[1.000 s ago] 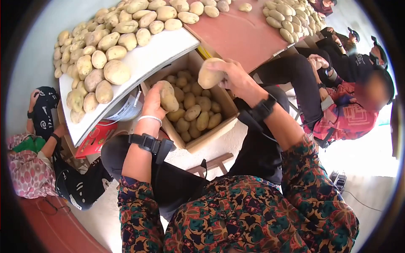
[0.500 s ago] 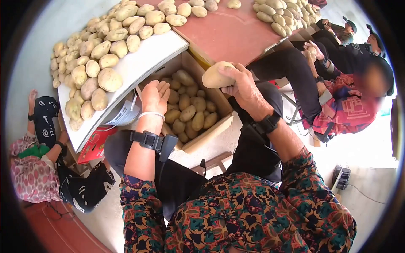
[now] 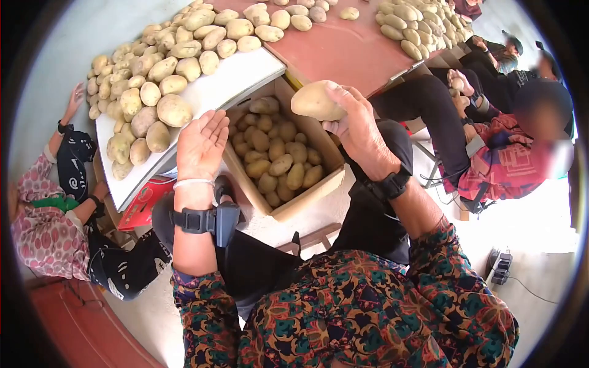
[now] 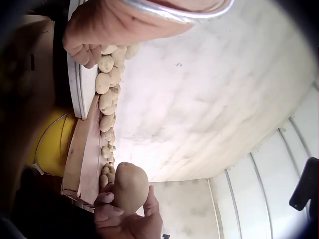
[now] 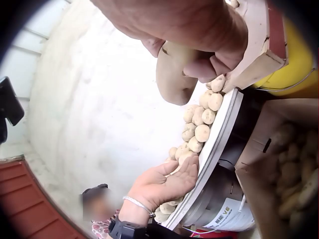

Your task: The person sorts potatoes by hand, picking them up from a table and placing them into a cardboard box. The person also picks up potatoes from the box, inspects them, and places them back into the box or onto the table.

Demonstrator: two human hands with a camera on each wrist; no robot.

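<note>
In the head view the right hand grips a large pale potato, thumb on top, above the far right corner of a cardboard box holding several potatoes. The left hand is palm up and empty, fingers extended, between the box and the white board's edge. The right wrist view shows the held potato under the curled fingers of the right hand, with the left hand lower down. In the left wrist view the potato stands upright in the right hand.
A potato pile covers much of the white board. Another pile lies on the red table. A bucket stands under the board, and a yellow one nearby. Other people sit at left and right.
The left hand's potato has left it, and one more large potato shows at the box's far end. The left hand has moved left, palm up. The right hand still holds its potato.
</note>
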